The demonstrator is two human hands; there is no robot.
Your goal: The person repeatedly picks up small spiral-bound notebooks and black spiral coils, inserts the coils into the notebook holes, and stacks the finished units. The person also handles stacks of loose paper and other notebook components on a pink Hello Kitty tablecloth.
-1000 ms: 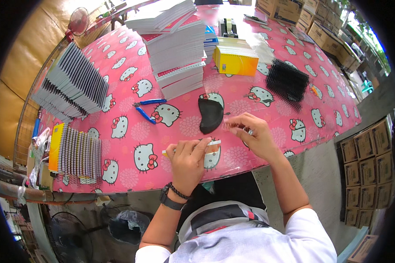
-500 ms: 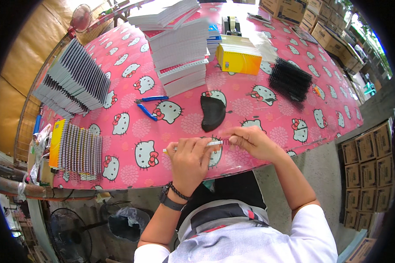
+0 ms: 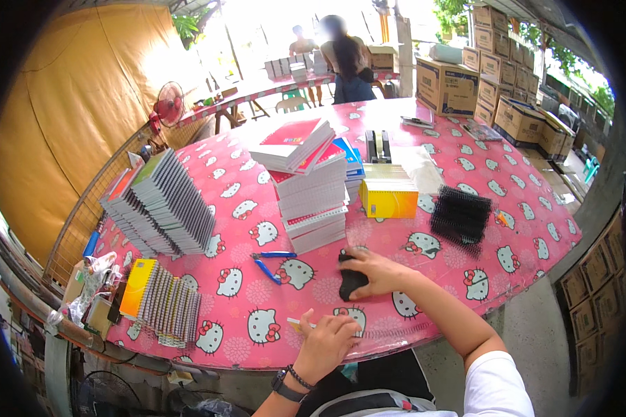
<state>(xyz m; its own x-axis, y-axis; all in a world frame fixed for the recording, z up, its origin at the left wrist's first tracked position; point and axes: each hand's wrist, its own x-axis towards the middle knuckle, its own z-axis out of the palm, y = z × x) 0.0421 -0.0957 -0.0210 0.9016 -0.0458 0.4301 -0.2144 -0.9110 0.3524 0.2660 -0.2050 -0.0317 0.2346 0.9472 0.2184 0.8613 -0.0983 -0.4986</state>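
Near the table's front edge, my left hand (image 3: 329, 342) is closed on a thin notebook (image 3: 295, 324), which it mostly covers; a yellow and white end sticks out at the left. From the notebook's right end a thin spiral coil (image 3: 396, 332) trails over the tablecloth. My right hand (image 3: 374, 272) is closed around a black, curved, pad-like piece (image 3: 353, 283) lying farther in; its exact kind I cannot tell. Blue-handled pliers (image 3: 271, 264) lie to the left of that piece, jaws toward the left.
Tall paper stacks (image 3: 316, 201) stand mid-table, beside yellow-covered pads (image 3: 389, 200) and a tape dispenser (image 3: 378, 147). Black coils (image 3: 461, 217) lie at right. Spiral-bound notebooks (image 3: 170, 205) and yellow ones (image 3: 161, 304) stand at left. Farther off are cartons (image 3: 446, 87) and a person (image 3: 346, 62).
My right hand has left the notebook's right end and reached forward onto the black piece. The left hand stays on the notebook. The view has tilted up, showing people at the back.
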